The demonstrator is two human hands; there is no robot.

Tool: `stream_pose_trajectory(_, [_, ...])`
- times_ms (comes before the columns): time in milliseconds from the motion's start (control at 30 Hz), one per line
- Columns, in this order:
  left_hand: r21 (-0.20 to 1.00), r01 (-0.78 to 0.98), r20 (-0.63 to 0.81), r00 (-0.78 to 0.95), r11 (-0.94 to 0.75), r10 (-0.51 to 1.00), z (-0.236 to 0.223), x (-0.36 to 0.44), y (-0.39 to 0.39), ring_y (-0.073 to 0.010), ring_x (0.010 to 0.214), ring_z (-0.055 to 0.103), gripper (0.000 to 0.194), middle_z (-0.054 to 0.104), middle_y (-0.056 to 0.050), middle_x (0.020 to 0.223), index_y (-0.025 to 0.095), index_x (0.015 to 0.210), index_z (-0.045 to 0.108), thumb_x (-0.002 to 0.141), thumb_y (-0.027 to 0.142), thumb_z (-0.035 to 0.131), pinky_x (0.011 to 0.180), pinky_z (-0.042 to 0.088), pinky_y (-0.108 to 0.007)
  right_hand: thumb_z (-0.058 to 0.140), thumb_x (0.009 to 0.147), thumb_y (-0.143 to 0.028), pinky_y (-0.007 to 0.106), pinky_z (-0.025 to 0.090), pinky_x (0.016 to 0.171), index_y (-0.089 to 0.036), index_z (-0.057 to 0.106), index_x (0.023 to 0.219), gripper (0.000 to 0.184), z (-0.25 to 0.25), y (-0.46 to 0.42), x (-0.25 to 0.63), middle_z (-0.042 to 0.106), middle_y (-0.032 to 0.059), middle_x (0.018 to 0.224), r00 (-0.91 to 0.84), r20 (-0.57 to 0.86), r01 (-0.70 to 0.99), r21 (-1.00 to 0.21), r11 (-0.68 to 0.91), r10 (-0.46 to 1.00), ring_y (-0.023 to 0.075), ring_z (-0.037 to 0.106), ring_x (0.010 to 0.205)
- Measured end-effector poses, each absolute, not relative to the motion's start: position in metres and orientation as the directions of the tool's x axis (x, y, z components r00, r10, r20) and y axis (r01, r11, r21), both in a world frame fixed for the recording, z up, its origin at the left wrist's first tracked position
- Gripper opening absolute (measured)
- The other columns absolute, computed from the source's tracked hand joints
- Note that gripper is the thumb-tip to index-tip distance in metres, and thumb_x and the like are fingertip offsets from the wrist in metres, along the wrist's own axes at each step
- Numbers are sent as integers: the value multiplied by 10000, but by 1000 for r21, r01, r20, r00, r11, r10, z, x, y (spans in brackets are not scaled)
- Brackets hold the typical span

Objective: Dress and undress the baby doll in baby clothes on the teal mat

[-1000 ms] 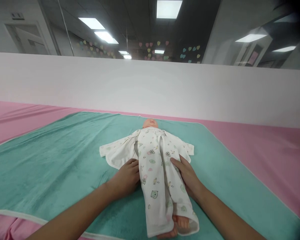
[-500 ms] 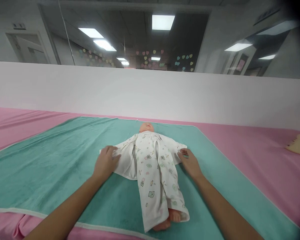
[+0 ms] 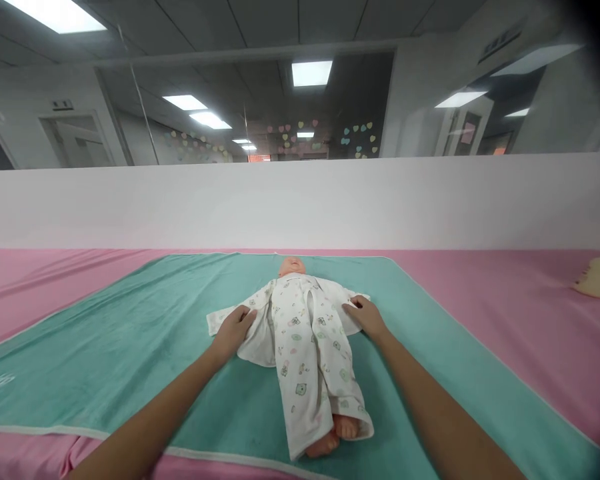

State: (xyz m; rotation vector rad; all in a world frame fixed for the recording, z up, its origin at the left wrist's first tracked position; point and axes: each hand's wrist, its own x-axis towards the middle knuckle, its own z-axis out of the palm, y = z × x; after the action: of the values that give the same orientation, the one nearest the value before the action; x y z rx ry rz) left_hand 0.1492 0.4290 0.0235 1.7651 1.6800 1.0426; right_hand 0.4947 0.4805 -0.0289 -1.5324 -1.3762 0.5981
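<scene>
A baby doll lies on its back, head away from me, its bare feet sticking out of the trouser legs nearest me. It wears a white printed baby shirt with the sleeves spread to both sides. White printed trousers lie over its front, from the upper chest down to the feet. My left hand is closed on the shirt's left side, below the sleeve. On the other side, my right hand pinches the shirt near the right sleeve. Both hands' fingertips are partly hidden.
Under the doll a teal blanket with a pale edge is spread over a pink sheet. A cream-coloured object stands at the far right. Behind runs a low white wall with glass above it.
Both my hands have moved inward from the sleeves to the shirt's sides, the left one more, leaving the left cuff uncovered. The camera view has tilted upward.
</scene>
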Motion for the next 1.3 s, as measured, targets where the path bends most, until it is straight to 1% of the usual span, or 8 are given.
stream_pose_trajectory(200, [962, 121, 240, 40, -243, 970, 109, 209, 422, -110, 579, 459, 334, 469, 10, 672, 179, 743, 465, 775, 511, 478, 520, 379, -224, 564, 654, -460, 244, 360, 578, -186, 443, 704, 304, -26, 467, 504, 489, -24, 662, 162, 179, 76, -983, 168, 970, 130, 459, 617])
stream_pose_trajectory(367, [903, 384, -84, 602, -196, 794, 132, 226, 414, -137, 608, 515, 342, 565, -38, 688, 160, 691, 561, 766, 487, 495, 594, 433, -262, 647, 612, -408, 249, 395, 602, -188, 462, 764, 325, -11, 458, 497, 552, 8, 775, 43, 123, -290, -948, 130, 992, 159, 513, 700])
stream_pose_trajectory(633, [674, 724, 101, 106, -147, 989, 92, 229, 480, -188, 672, 576, 484, 617, -64, 827, 177, 1031, 506, 746, 567, 480, 538, 394, -257, 542, 681, -428, 296, 422, 648, -212, 438, 705, 242, 33, 472, 450, 580, -9, 745, -73, 245, -280, -935, 216, 967, 168, 528, 654])
stream_pose_trajectory(833, [618, 784, 69, 22, -60, 997, 79, 237, 505, -215, 649, 589, 539, 635, -88, 751, 120, 1198, 429, 696, 262, 563, 573, 378, -279, 535, 738, -465, 387, 319, 946, -198, 474, 573, 320, 39, 455, 426, 657, 35, 933, -408, 360, -30, -924, 382, 839, 229, 547, 956])
stream_pose_trajectory(967, [703, 709, 69, 0, -49, 998, 95, 239, 511, -194, 609, 578, 368, 629, -88, 717, 110, 1057, 526, 703, 210, 528, 574, 397, -285, 456, 761, -543, 404, 395, 886, -199, 466, 569, 394, 22, 455, 441, 676, 50, 900, -213, 222, -317, -937, 147, 952, 241, 581, 915])
stream_pose_trajectory(1100, [844, 529, 90, 22, -88, 996, 115, 254, 496, -128, 713, 608, 362, 636, -98, 925, 142, 1180, 431, 842, 235, 341, 624, 449, -237, 537, 716, -489, 377, 465, 787, -201, 447, 582, 330, 6, 467, 451, 670, 51, 885, -51, 67, -476, -879, 35, 996, 217, 608, 817])
stream_pose_trajectory(1200, [952, 214, 168, 231, -218, 958, 121, 251, 462, -138, 825, 617, 360, 600, -107, 1087, 164, 1168, 462, 839, 308, 430, 676, 473, -244, 584, 695, -416, 325, 490, 674, -202, 456, 604, 266, -7, 475, 454, 650, 33, 788, 2, -15, -566, -824, -12, 1000, 162, 583, 656])
stream_pose_trajectory(1300, [955, 147, 226, 204, -258, 953, 107, 217, 404, -140, 771, 608, 314, 622, -82, 1022, 185, 1092, 535, 832, 349, 471, 635, 468, -250, 604, 691, -334, 272, 479, 591, -192, 454, 619, 219, -19, 484, 456, 596, 5, 677, -25, -71, -681, -729, -69, 997, 113, 524, 546])
